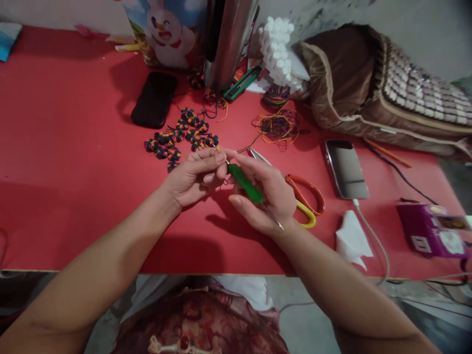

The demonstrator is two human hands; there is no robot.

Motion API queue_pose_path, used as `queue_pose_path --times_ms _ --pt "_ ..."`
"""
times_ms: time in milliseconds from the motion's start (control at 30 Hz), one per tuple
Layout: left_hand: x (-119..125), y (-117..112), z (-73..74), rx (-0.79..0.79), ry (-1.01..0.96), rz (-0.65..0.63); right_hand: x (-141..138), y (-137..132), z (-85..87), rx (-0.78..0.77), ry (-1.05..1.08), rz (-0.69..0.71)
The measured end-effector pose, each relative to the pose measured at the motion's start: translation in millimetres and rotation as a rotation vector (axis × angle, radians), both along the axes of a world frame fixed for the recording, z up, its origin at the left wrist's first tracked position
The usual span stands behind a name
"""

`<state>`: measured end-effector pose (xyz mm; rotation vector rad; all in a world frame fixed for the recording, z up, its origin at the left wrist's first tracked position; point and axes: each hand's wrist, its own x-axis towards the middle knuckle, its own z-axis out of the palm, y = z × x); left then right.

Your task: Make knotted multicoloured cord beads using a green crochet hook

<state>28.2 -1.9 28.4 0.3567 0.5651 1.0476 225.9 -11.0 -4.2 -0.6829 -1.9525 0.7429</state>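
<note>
My right hand [271, 189] is closed around a crochet hook [245, 183] with a green handle and a thin metal end at each side. Its upper tip reaches the fingers of my left hand [201, 174], which pinch a small bit of orange and dark yarn work. Just beyond lies a crocheted strand [167, 140] of dark blue, orange and pink clusters; it seems to run up to the left fingers. A thin strand leads from my hands back to a loose tangle of multicoloured yarn [278, 125]. Scissors [306, 191] with red and yellow handles lie partly hidden behind my right hand.
On the red table [66, 147] are a black phone [155, 100], another phone [346, 169] on a white cable, a white tissue [353, 240] and a purple box [429, 228]. Behind stand a metal flask [232, 44], a green cutter [242, 83] and a brown cushion [342, 73].
</note>
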Motion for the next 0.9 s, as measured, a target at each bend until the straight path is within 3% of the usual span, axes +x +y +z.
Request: queue_pose_path --times_ms 100,333,900 --pt "1.2 -1.9 -2.4 0.026 0.036 -0.054 -5.3 -4.4 8.7 0.143 0.002 -0.003" --pt "-0.5 -4.0 -8.8 0.074 -0.009 -0.104 -13.0 -9.8 25.3 0.212 -0.026 0.028" --pt "-3.9 -2.4 -13.5 0.081 0.027 -0.138 -14.7 -8.0 25.6 0.246 -0.018 -0.006"
